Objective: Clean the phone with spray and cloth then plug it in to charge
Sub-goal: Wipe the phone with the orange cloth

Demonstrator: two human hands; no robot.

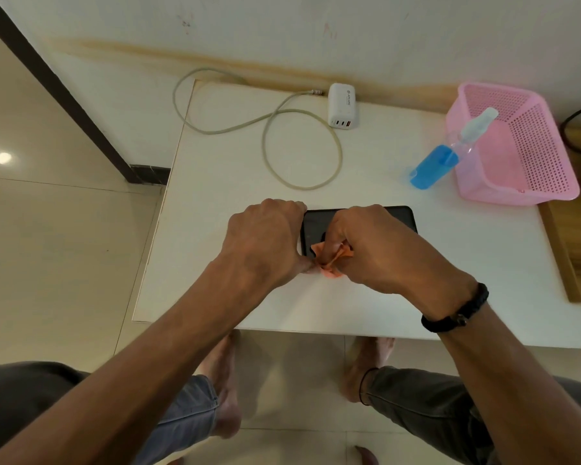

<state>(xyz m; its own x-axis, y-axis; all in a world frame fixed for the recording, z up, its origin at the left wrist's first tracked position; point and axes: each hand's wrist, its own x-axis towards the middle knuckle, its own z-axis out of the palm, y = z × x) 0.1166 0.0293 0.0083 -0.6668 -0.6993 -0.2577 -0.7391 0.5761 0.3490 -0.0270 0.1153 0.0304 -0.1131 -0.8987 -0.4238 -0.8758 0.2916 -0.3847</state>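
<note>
A person's bare feet (227, 380) and trousered knees sit below the near edge of a white table (215, 182), forearms reaching over it. Close to that near edge a dark phone (319, 226) lies flat, long side parallel to it. The left hand (265, 243) is curled over the phone's left end, apparently steadying it, thumb down beside a small orange cloth (331, 263). The right hand (373, 250), a black band on its wrist, has its fingers bunched tight on that cloth at the phone's near edge.

Toward the far right corner a spray bottle (440, 162) of blue liquid leans against a pink basket (517, 146). At the far edge stands a white charger (342, 105), its grey cable (302, 149) looping across the tabletop, free end not clearly visible.

The step appears to be wiping, with charging not yet begun. The risks lie in the phone's place: a hard stroke toward the near edge could slide it off if the steadying hand loosens. The crumpled cloth covers little glass and may smear rather than dry, and liquid left near the port would be trouble once the cable goes in.
</note>
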